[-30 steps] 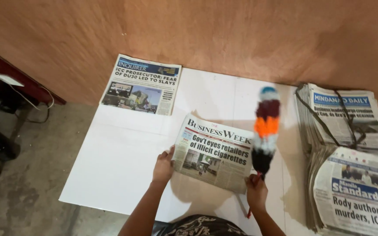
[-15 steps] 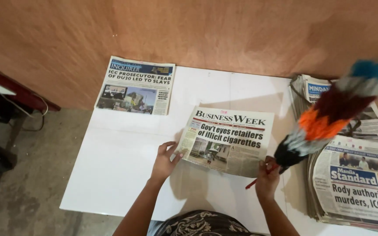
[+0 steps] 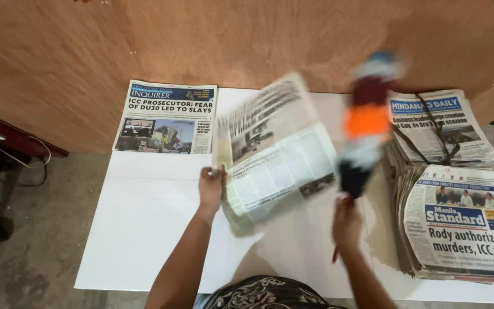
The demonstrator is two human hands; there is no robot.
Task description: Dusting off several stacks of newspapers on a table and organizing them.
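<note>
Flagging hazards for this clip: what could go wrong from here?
1. The left hand pinches the lifted newspaper only at one edge; it looks blurred in motion, so it might tear or slip.
2. The feather duster in the right hand swings close to the stacks of newspapers; it could knock top copies askew.

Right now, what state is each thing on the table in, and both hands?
Lifted newspaper: raised off the table, motion-blurred.
Feather duster: upright, blurred.
Left hand: gripping the lifted newspaper's edge.
Right hand: closed on the feather duster's handle.
Single newspaper: folded, flat by the wall.
Newspaper stacks: piled; far one strapped.
White table: bare here.
</note>
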